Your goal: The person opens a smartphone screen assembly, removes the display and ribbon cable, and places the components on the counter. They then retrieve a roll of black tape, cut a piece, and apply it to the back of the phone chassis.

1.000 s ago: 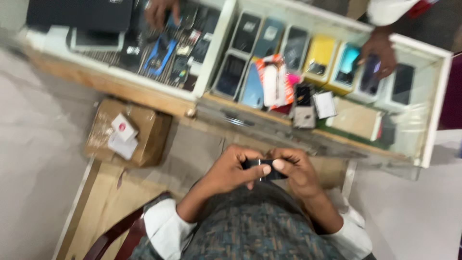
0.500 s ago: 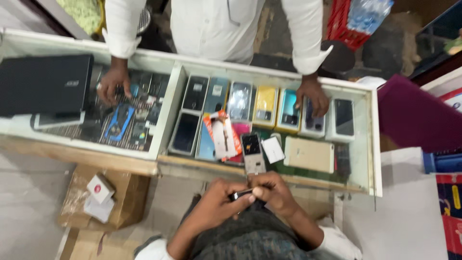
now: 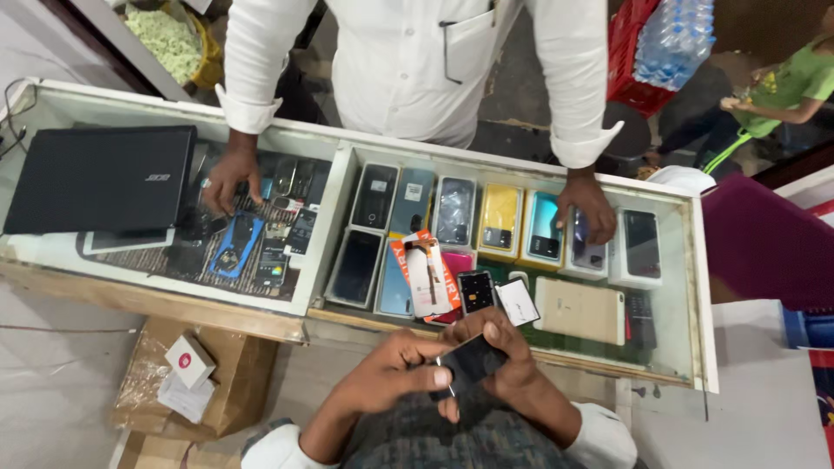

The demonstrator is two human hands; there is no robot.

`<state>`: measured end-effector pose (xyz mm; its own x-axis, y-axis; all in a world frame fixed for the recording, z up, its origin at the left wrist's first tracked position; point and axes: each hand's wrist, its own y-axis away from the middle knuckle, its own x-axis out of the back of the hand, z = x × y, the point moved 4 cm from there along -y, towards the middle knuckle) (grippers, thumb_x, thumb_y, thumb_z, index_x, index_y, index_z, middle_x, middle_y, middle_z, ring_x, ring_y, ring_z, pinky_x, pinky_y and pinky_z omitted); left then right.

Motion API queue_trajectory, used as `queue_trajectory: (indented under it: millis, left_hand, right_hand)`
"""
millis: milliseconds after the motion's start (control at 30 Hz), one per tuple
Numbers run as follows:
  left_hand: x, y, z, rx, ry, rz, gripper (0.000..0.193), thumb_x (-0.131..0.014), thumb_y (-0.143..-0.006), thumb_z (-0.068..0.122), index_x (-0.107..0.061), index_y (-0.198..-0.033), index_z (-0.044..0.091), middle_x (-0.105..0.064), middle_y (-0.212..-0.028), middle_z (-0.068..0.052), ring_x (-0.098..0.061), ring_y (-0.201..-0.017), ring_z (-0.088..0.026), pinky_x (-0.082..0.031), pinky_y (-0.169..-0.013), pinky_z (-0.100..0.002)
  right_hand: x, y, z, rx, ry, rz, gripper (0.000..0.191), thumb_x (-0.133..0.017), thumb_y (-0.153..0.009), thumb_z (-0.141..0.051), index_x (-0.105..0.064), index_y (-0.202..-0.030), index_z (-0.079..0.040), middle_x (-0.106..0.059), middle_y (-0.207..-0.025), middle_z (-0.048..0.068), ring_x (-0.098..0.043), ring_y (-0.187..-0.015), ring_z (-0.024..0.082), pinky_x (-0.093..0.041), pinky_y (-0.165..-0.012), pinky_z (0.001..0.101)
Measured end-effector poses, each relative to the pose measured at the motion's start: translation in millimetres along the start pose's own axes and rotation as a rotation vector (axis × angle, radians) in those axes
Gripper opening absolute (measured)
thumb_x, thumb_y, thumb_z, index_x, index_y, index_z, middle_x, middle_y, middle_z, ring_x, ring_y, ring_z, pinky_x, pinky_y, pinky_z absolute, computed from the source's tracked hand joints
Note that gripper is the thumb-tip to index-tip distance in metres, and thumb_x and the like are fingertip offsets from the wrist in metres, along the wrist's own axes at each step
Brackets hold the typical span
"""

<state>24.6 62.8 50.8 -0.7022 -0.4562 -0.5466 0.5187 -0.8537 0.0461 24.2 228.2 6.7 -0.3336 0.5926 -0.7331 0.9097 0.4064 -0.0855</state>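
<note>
Phone [image 3: 469, 363] gripped in both hands, left hand [image 3: 395, 373] and right hand [image 3: 504, 360] closed round it above glass counter [image 3: 695, 287]; inspection apparently underway, steady hold needed next.

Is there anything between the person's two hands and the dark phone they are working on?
Nothing visible. The left hand and right hand both grip the dark phone directly, above the lap, on the near side of the glass display counter.

A phone shop: glass display counter [image 3: 705, 287] filled with boxed phones [image 3: 499, 221].
</note>
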Motion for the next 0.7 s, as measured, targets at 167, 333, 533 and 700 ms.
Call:
queue_trajectory:
  millis: [167,333,533,700]
  left_hand:
    - [25,4,10,-0.007,-0.239,0.115,0.029,-0.062,-0.108,0.018,-0.068,-0.103,-0.010,-0.069,-0.081,-0.010,-0.070,-0.070,-0.015,-0.051,-0.062,-0.027]
    - [34,4,17,-0.033,-0.120,-0.070,0.032,-0.053,-0.111,0.024,-0.067,-0.116,-0.005,-0.074,-0.086,-0.008,-0.069,-0.075,-0.012,-0.056,-0.072,-0.026]
    - [47,6,14,-0.110,-0.173,0.173,0.029,-0.050,-0.101,0.013,-0.068,-0.112,-0.008,-0.065,-0.075,-0.004,-0.063,-0.062,-0.010,-0.050,-0.059,-0.026]
    - [56,13,17,-0.196,-0.278,0.284,0.032,-0.045,-0.088,0.009,-0.070,-0.097,-0.009,-0.060,-0.065,-0.005,-0.058,-0.055,-0.010,-0.047,-0.053,-0.026]
  right_hand:
    - [-2,-16,-14,-0.033,0.520,0.051,0.043,-0.072,-0.089,-0.038,-0.053,-0.074,-0.002,-0.055,-0.076,0.007,-0.052,-0.076,0.019,-0.045,-0.071,0.0345]
    - [-6,-35,5,-0.024,0.053,0.004,0.037,-0.071,-0.099,-0.026,-0.050,-0.076,-0.006,-0.050,-0.075,0.004,-0.048,-0.075,0.017,-0.044,-0.078,0.0362]
    - [-6,-41,6,0.094,0.384,0.185,0.033,-0.069,-0.093,-0.020,-0.050,-0.072,-0.004,-0.048,-0.072,0.005,-0.047,-0.073,0.019,-0.045,-0.079,0.0377]
    - [-21,-50,6,0.199,0.673,0.187,0.032,-0.070,-0.092,-0.019,-0.051,-0.073,-0.003,-0.048,-0.072,0.003,-0.047,-0.072,0.016,-0.048,-0.094,0.0397]
